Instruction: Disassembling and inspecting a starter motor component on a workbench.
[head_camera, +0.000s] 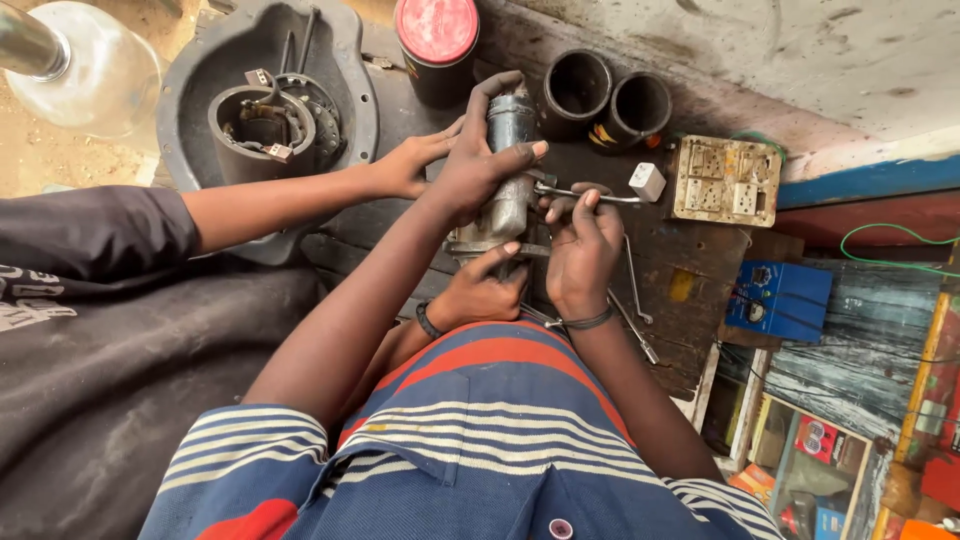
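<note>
An upright grey cylindrical metal motor (511, 110) stands on a dark wooden bench (690, 250). My left hand (478, 165) wraps around its upper body from the left. My right hand (580, 245) is closed on a slim metal spanner (600, 197), whose head reaches the motor's right side. A co-worker's hand (410, 165) comes in from the left and touches the motor behind my left hand. Another hand with a black wristband (480, 292) holds the motor's base from below.
A round grey metal housing with a coil (265, 110) lies at the back left. Behind the motor stand a red-lidded can (437, 40) and two black tubes (607, 95). A white cube (648, 181), a switch panel (727, 180), a blue box (780, 300) and loose spanners (635, 300) lie to the right.
</note>
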